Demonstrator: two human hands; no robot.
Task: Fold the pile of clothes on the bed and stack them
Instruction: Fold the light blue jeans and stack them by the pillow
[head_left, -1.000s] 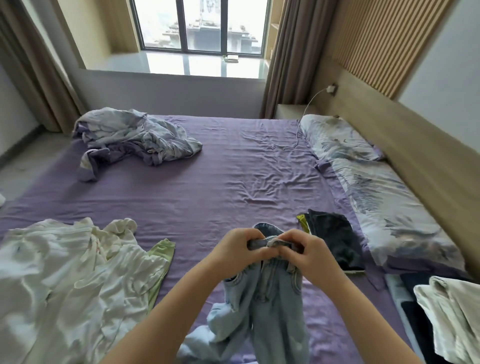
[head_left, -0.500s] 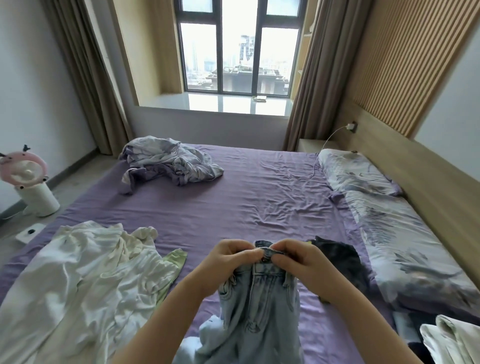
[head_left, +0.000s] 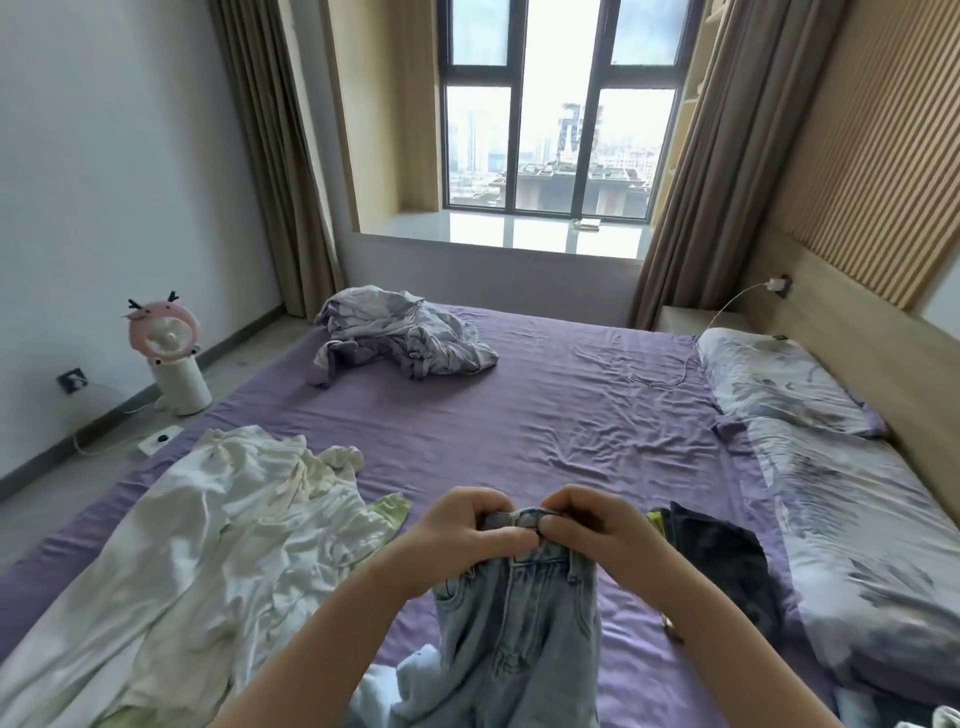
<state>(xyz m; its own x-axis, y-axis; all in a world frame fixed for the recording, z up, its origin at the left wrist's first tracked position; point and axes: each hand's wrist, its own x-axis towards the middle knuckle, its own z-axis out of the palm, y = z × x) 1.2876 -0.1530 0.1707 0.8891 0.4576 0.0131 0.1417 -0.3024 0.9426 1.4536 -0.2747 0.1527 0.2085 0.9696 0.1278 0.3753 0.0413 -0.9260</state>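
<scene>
A pair of light blue jeans (head_left: 514, 629) hangs in front of me above the purple bed (head_left: 545, 415). My left hand (head_left: 462, 535) and my right hand (head_left: 597, 530) pinch its waistband side by side, fingers curled, almost touching. The legs droop toward the near edge. A loose pile of white clothes (head_left: 208, 561) with a pale green piece lies on the bed at the left. A folded dark garment (head_left: 722, 551) lies to the right of my hands.
A crumpled purple-grey sheet (head_left: 400, 338) sits at the far left of the bed. Two patterned pillows (head_left: 831, 467) line the right side by the wooden headboard. A pink fan (head_left: 166, 353) stands on the floor at the left. The window is straight ahead.
The view has tilted up, showing more window and the fan. My hands keep their hold on the jeans' waistband and have lifted it slightly higher.
</scene>
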